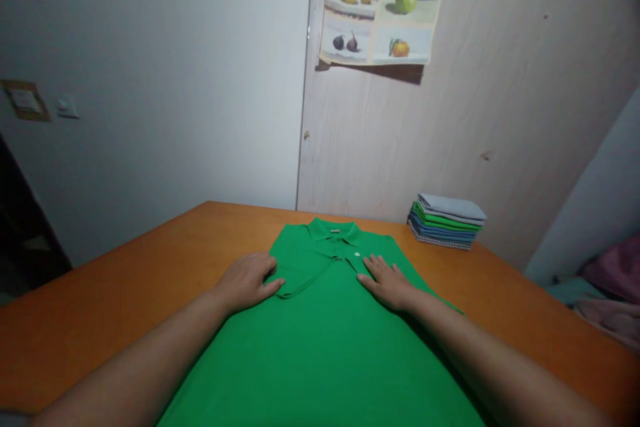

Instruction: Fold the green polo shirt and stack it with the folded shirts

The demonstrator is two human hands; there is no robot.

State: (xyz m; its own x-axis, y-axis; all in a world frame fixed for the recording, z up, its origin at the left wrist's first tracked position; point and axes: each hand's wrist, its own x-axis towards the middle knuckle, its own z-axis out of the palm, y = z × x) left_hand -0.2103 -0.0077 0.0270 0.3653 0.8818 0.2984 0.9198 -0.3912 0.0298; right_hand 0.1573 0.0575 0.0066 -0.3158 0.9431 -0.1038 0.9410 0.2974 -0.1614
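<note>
Head view: the shirt (320, 347) lies flat on the table (100, 293), collar at 12 o'clock and hem toward the person. The left hand (247, 280) rests open, palm down, on the sleeve folded in at the shirt's 10 o'clock. Its fingers curl slightly at the fold's edge and grip nothing. The right hand (387, 283) lies flat with fingers spread at 1 o'clock, beside the placket, and holds nothing either. A stack (447, 220) of folded clothes sits at 2 o'clock, apart from the shirt. Smoothing likely goes best with both palms flat and pressure even, pushing outward from the placket so the folded edge lies straight.
</note>
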